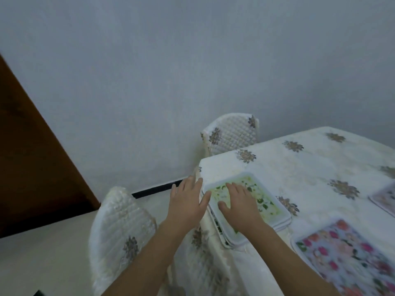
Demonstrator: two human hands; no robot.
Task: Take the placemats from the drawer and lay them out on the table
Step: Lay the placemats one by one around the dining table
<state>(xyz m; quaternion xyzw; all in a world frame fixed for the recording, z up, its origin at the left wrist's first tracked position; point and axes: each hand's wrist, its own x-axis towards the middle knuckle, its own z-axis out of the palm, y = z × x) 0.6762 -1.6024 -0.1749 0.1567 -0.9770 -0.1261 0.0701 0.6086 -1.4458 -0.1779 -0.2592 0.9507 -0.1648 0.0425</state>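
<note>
A stack of white-bordered placemats (275,212) with a green leaf print lies on the near left corner of the table (299,167), partly overhanging the edge. My right hand (239,204) rests flat on the top mat, fingers spread. My left hand (188,201) hovers open at the stack's left edge, its thumb touching the rim. A floral pink placemat (346,253) lies spread on the table at lower right. Another pink placemat (384,197) shows at the right edge of the view.
The table wears a white cloth with brown flower motifs. One white covered chair (121,227) stands left of the table corner, another chair (230,135) behind it by the grey wall. A brown wooden door (32,157) is at the left.
</note>
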